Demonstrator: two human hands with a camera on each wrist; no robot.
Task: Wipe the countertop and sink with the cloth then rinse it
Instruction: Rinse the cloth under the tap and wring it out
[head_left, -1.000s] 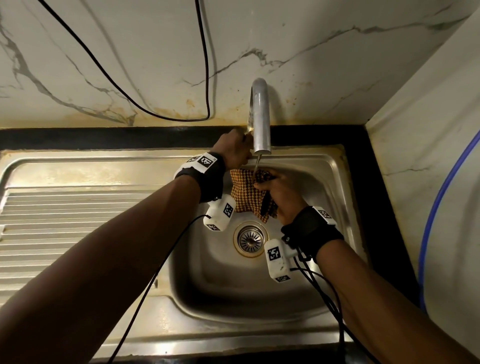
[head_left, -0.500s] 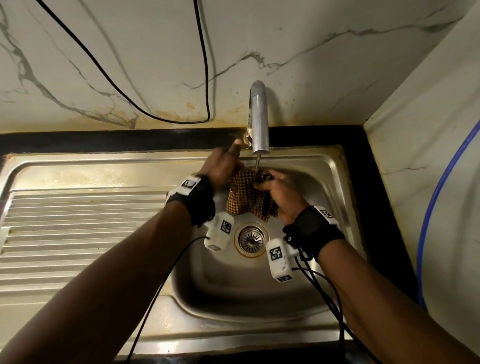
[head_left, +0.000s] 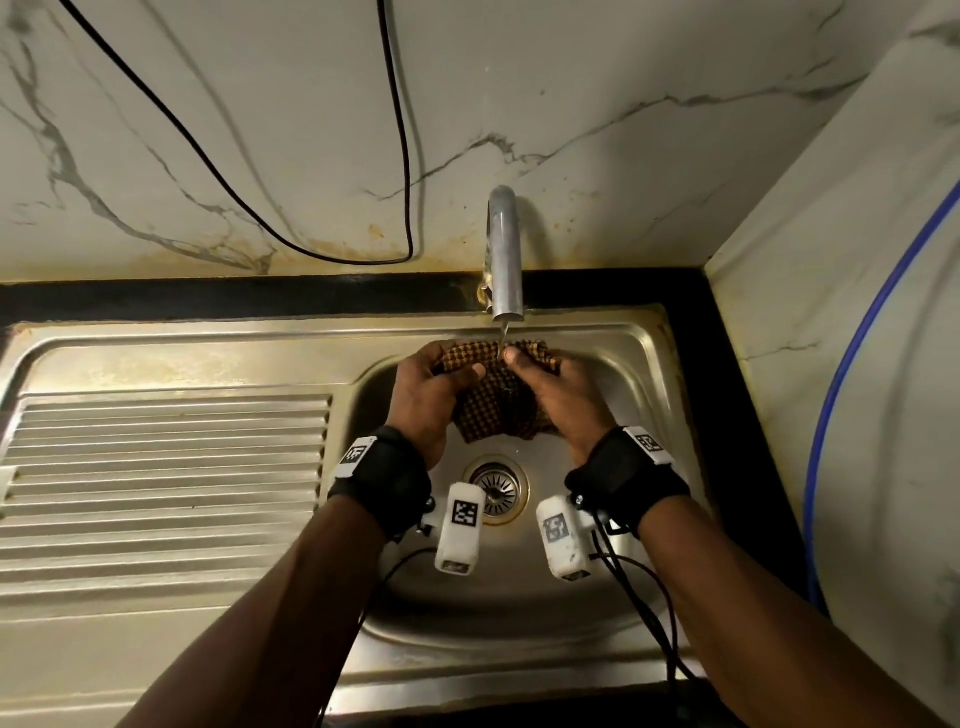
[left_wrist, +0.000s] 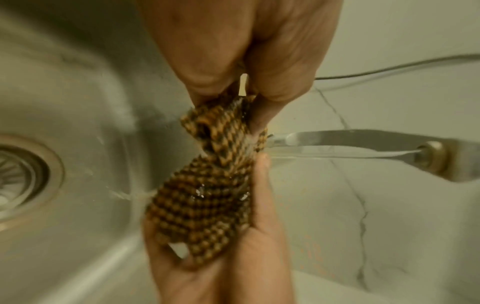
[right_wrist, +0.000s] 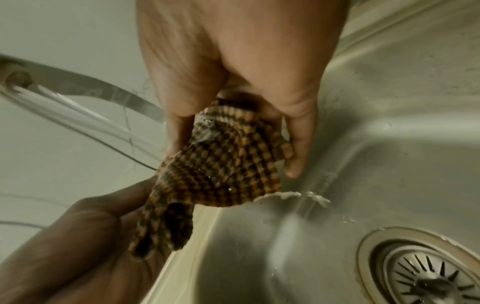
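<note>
An orange-and-black checked cloth (head_left: 493, 400) hangs bunched between both hands over the steel sink bowl (head_left: 613, 618), under the metal tap (head_left: 505, 260). A thin stream of water (head_left: 503, 332) falls onto its top edge. My left hand (head_left: 431, 389) grips the cloth's left side, and my right hand (head_left: 561, 395) grips its right side. In the left wrist view the wet cloth (left_wrist: 207, 185) lies between both hands with water (left_wrist: 337, 153) striking it. In the right wrist view the cloth (right_wrist: 221, 172) drips into the bowl.
The drain strainer (head_left: 496, 488) sits in the bowl below the hands. A ribbed draining board (head_left: 166, 483) fills the left. A black cable (head_left: 400, 156) hangs on the marble wall; a blue hose (head_left: 852, 364) runs along the right wall. Black countertop (head_left: 743, 415) borders the sink.
My left hand left the tap's base and came down onto the cloth. Both hands now hold the cloth under the running water.
</note>
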